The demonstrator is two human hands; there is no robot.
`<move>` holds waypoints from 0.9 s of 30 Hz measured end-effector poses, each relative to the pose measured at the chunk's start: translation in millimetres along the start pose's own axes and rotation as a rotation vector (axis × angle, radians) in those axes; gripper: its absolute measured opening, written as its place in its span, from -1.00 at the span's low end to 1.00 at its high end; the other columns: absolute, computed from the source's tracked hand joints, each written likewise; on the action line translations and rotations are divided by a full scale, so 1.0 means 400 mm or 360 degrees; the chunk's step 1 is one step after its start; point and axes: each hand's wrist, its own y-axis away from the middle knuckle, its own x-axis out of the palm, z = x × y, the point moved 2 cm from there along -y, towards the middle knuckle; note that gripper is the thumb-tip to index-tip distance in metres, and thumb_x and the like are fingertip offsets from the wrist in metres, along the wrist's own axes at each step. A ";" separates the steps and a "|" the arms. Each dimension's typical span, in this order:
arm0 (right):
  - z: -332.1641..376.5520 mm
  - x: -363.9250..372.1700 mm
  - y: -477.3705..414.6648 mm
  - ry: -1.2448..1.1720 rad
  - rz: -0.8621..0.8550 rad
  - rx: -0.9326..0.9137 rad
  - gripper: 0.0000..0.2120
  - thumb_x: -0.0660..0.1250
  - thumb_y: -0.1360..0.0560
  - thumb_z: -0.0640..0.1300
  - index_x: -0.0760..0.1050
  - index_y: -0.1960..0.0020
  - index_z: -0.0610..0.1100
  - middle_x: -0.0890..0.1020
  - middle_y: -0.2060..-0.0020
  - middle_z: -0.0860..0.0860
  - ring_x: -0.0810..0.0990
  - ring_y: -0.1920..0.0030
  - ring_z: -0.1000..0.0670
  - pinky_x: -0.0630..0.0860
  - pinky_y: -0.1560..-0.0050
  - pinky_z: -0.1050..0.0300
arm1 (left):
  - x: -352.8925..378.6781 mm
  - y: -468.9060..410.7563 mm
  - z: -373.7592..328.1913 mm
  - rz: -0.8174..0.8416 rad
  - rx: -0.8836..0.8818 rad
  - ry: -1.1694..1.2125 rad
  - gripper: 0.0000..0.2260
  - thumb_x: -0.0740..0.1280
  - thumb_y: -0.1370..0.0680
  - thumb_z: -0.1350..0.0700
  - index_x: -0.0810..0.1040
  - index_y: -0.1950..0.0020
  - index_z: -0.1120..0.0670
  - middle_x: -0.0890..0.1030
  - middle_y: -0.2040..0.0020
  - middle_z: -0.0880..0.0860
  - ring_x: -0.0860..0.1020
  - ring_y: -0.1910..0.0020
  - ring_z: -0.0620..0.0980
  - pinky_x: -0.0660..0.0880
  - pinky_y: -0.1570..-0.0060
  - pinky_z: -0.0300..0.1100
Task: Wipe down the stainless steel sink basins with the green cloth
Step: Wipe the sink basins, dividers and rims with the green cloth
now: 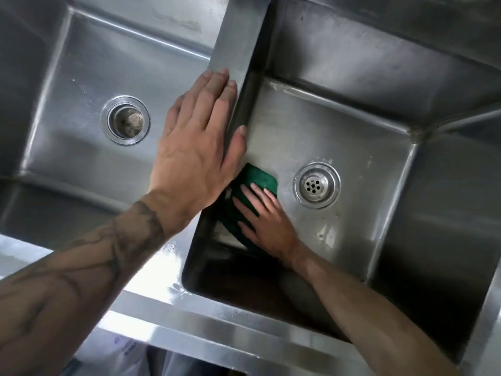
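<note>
Green flat cloth (261,177) with a rounded corner: where does it lie? asks the first observer.

Under the person's right hand (267,222), answers the second, on the floor of the right-hand stainless steel basin (311,123). The fingers (256,189) of that hand are straight and slightly spread, pressed flat on the cloth. Its rounded corner shows just past the fingertips. The rest runs back beneath the palm towards the shadowed near wall.

And what lies near those fingers?

The round perforated metal drain strainer (317,185) sits just beside them on the little-finger side. It is apart from the cloth.

What of the other hand?

The left hand (195,142) rests palm down on the flat steel divider (238,42) between the two basins. Its fingers (214,88) are straight and close together, gripping nothing. The thumb hangs over the edge on the right basin's side, above the cloth. A dark tattoo marks the forearm behind the wrist.

And beyond that hand?

On its little-finger side lies the left stainless steel basin (81,147), with an open round drain (125,120) in its floor, well apart from the fingers. Behind both wrists runs the bright front rim (217,321) of the sink.
</note>
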 end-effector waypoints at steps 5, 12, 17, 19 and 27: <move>-0.056 -0.041 0.078 0.0085 0.0129 -0.0029 -0.47 0.23 -0.68 0.10 0.34 -0.61 -0.04 0.24 -0.65 -0.14 0.15 -0.66 -0.21 0.09 -0.65 -0.20 | 0.000 0.186 -0.002 0.0117 -0.0032 -0.0097 -0.42 0.13 -0.76 -0.01 0.13 -0.73 0.21 0.16 -0.74 0.17 0.11 -0.73 0.14 0.22 -0.65 0.17; 0.037 0.019 -0.019 -0.0018 0.0199 -0.0164 -0.43 0.15 -0.71 0.13 0.27 -0.64 -0.10 0.21 -0.65 -0.19 0.09 -0.67 -0.23 0.04 -0.67 -0.18 | 0.017 0.226 0.004 0.0072 -0.0045 -0.0161 -0.41 0.09 -0.75 -0.04 0.10 -0.74 0.18 0.15 -0.74 0.14 0.11 -0.74 0.10 0.30 -0.61 0.12; -0.116 -0.029 0.206 0.0099 0.0234 -0.0300 -0.43 0.18 -0.72 0.13 0.23 -0.66 -0.03 0.17 -0.67 -0.15 0.05 -0.69 -0.19 -0.02 -0.67 -0.16 | 0.020 0.231 0.007 0.0095 -0.0065 -0.0132 -0.40 0.09 -0.75 -0.05 0.08 -0.74 0.17 0.10 -0.75 0.11 0.07 -0.74 0.09 0.34 -0.58 0.22; -0.134 -0.044 0.248 0.0130 0.0242 -0.0235 -0.44 0.20 -0.71 0.12 0.24 -0.66 -0.03 0.18 -0.67 -0.15 0.07 -0.69 -0.20 0.00 -0.67 -0.18 | 0.022 0.229 0.005 0.0091 -0.0078 -0.0121 -0.40 0.10 -0.75 -0.05 0.08 -0.74 0.17 0.10 -0.75 0.11 0.06 -0.74 0.08 0.36 -0.56 0.26; 0.038 0.002 -0.032 -0.0010 0.0221 -0.0013 -0.40 0.20 -0.65 0.15 0.30 -0.63 -0.06 0.25 -0.64 -0.17 0.13 -0.66 -0.22 0.02 -0.66 -0.16 | 0.022 0.229 0.003 0.0111 -0.0091 -0.0134 -0.38 0.11 -0.75 -0.06 0.07 -0.75 0.16 0.11 -0.75 0.12 0.06 -0.75 0.08 0.35 -0.58 0.21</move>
